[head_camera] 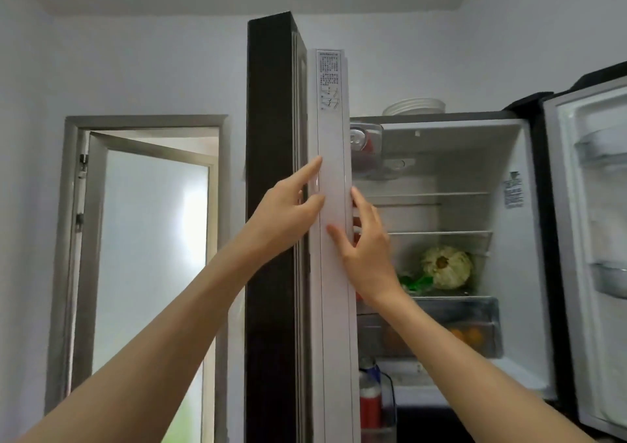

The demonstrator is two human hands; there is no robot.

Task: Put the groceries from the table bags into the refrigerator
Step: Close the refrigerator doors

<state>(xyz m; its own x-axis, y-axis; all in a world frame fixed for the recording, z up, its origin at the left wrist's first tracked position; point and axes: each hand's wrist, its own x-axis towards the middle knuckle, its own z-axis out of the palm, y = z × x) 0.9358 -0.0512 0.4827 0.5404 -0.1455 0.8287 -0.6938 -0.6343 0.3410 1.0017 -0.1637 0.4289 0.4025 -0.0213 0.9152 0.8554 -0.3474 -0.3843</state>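
Left hand [288,211], right hand [368,256] flat, unclenched, pressing hinged flap [334,205] on left refrigerator door [271,205] edge; flap snapping over could pinch fingertips.

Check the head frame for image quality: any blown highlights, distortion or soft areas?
Head view: the doorway glass is blown out to white by backlight; wide-angle bending tilts the right fridge door and curves the edges; the cabbage and shelf items look soft; the small label print is unreadable; both hands on the left door edge are evenly lit.
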